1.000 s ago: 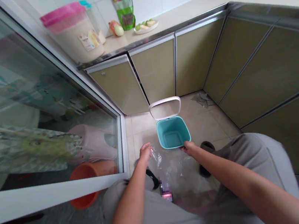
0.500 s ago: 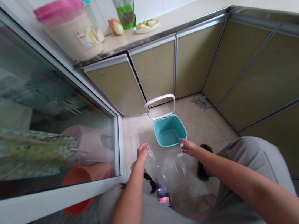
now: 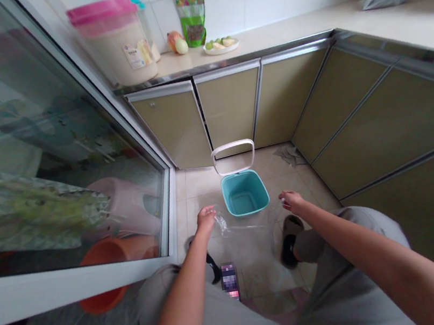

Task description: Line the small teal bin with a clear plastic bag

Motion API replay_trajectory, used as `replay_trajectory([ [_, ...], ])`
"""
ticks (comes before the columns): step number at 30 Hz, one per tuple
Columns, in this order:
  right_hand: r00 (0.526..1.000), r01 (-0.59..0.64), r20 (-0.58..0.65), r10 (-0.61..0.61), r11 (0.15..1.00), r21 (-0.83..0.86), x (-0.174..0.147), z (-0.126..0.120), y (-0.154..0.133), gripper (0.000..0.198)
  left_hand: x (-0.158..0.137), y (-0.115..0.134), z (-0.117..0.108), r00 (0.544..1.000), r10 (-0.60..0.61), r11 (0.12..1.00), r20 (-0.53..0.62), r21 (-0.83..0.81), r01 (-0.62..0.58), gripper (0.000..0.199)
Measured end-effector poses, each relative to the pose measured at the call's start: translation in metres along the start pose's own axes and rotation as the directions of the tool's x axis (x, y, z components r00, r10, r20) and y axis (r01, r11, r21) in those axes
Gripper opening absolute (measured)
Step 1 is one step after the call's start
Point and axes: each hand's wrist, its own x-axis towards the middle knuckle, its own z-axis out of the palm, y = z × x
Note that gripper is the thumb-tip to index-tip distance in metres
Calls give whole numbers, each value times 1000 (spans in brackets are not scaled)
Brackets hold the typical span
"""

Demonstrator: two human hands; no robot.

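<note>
A clear plastic bag (image 3: 249, 242) hangs stretched between my two hands, low over the floor. My left hand (image 3: 206, 220) pinches its bunched left edge. On the other side, my right hand (image 3: 291, 201) is closed on the bag's right edge. Just beyond the bag stands a teal bin (image 3: 245, 193) on the tiles, with no liner in it. Its white rim frame (image 3: 233, 157) is swung up at the back, against the cabinets. The bag is so transparent that its lower outline is hard to make out.
Cabinets (image 3: 229, 106) close off the back and right. A glass door (image 3: 76, 151) stands at the left, an orange bucket (image 3: 105, 298) by it. A grey cloth (image 3: 291, 155) lies in the corner. On the counter are a pink-lidded container (image 3: 114, 47) and a plate (image 3: 221, 47).
My right hand has moved to the right, away from the left hand. The bag, crumpled before, is now spread wide between them. The bin has stayed where it was.
</note>
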Motion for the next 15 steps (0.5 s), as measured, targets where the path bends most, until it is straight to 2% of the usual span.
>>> replay_trajectory([
  [2,999,30,-33,-32,997,-65,6,-12,-16,33,1,0,-1,1000,-15,1000,-9,-11,14,32],
  [4,992,99,-58,-114,971,-217,10,-22,-28,38,3,0,-2,999,-32,999,-15,-4,32,37],
  [6,978,160,-56,-202,892,-423,13,-29,-40,38,5,-2,-3,999,-22,997,-27,78,24,37],
  [8,967,186,-27,-253,775,-603,14,-31,-54,39,6,-4,-4,999,8,981,-47,195,1,32],
  [11,947,255,55,-317,632,-732,12,-21,-91,47,5,-7,-5,993,73,943,-94,331,-38,27],
  [15,878,435,171,-447,594,-677,8,16,-168,64,-1,-5,-6,968,233,837,-94,527,-150,32],
])
